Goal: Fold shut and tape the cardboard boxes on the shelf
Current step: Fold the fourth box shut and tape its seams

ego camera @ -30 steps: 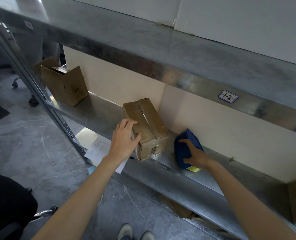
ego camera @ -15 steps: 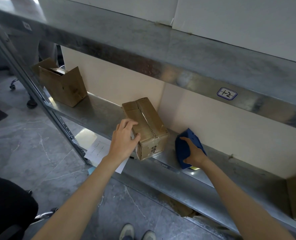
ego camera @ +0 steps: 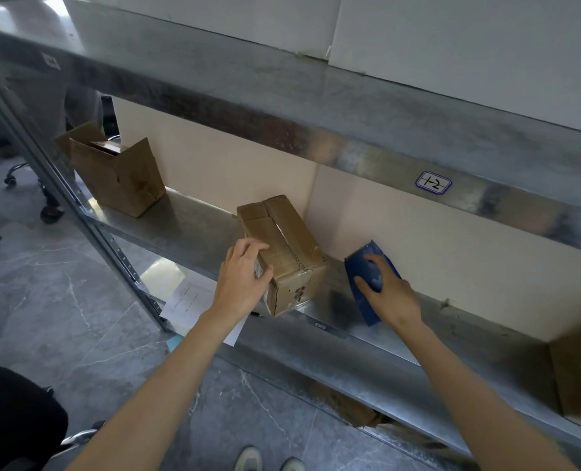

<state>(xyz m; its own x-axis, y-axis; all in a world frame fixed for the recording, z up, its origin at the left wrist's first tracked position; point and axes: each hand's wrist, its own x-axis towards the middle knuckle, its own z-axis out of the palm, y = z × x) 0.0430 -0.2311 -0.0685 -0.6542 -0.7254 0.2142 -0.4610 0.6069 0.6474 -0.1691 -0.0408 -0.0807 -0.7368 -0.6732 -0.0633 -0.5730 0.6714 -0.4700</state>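
A small cardboard box [ego camera: 287,248] lies on the metal shelf [ego camera: 193,226] with its top flaps folded down and tape along the seam. My left hand [ego camera: 243,278] grips its near left corner, fingers over the top edge. To the right, my right hand [ego camera: 386,290] holds a blue tape dispenser [ego camera: 363,266] that stands tilted on the shelf, apart from the box. A second cardboard box [ego camera: 122,175] stands at the shelf's left end with its flaps open.
Another cardboard box [ego camera: 578,375] sits at the shelf's far right edge of view. An upper shelf beam [ego camera: 316,130] with a label overhangs the work area. Papers [ego camera: 193,300] lie below on a lower level. A chair wheel and grey floor are at left.
The blue tape dispenser has tipped more upright under my right hand, hiding the yellow roll seen before. My left hand stays on the box.
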